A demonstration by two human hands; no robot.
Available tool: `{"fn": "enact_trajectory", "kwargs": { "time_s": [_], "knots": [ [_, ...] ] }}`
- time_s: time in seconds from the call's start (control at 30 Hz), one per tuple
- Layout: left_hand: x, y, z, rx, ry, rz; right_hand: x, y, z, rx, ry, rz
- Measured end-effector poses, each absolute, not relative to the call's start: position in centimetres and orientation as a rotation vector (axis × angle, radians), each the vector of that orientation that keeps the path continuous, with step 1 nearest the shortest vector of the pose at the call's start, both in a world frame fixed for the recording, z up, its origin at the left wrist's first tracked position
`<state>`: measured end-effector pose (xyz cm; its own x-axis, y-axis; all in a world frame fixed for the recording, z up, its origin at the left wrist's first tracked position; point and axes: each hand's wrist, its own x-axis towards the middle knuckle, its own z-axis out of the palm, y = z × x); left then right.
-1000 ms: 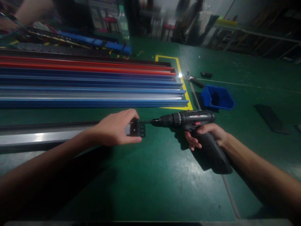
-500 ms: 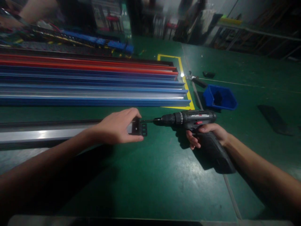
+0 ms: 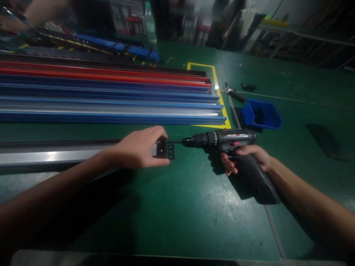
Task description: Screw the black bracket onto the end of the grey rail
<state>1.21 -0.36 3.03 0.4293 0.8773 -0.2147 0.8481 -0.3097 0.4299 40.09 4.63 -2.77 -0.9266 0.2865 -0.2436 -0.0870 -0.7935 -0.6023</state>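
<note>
A black end bracket point(image 3: 167, 151) is held against the right end of a long silver rail point(image 3: 55, 157), which is laid along the green bench point(image 3: 194, 214). The bracket is grasped by the fingers of the left hand point(image 3: 138, 149), thumb beneath and forefinger curled over the top, so that its left part is hidden.

A cordless drill driver point(image 3: 231, 137) is gripped in the right hand point(image 3: 245, 157), with the fingers clenched around the handle. Its bit point(image 3: 174, 141) is levelled at the bracket's upper edge. Whether the tip meets a screw cannot be made out in the dim light.

Behind the silver rail, a stack of red, blue and silver rails point(image 3: 111, 96) is laid parallel to it, and its right ends reach a yellow taped outline point(image 3: 215, 74). A blue parts bin point(image 3: 263, 115) is set just beyond the drill. A dark-handled hand tool point(image 3: 234, 95) and a small black piece point(image 3: 248, 87) are placed farther back. A flat black strip point(image 3: 324, 140) is laid well apart to the right. Another person's forearm point(image 3: 41, 9) is seen at the far left corner.
</note>
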Motion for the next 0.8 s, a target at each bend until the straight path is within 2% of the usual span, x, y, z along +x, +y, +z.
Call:
{"fn": "enact_trajectory", "kwargs": {
  "time_s": [0.8],
  "knots": [
    [0.85, -0.17, 2.24, 2.244, 1.478, 0.091, 39.88, 4.68, -2.49, -0.493, -0.845, 2.774]
  ]
}}
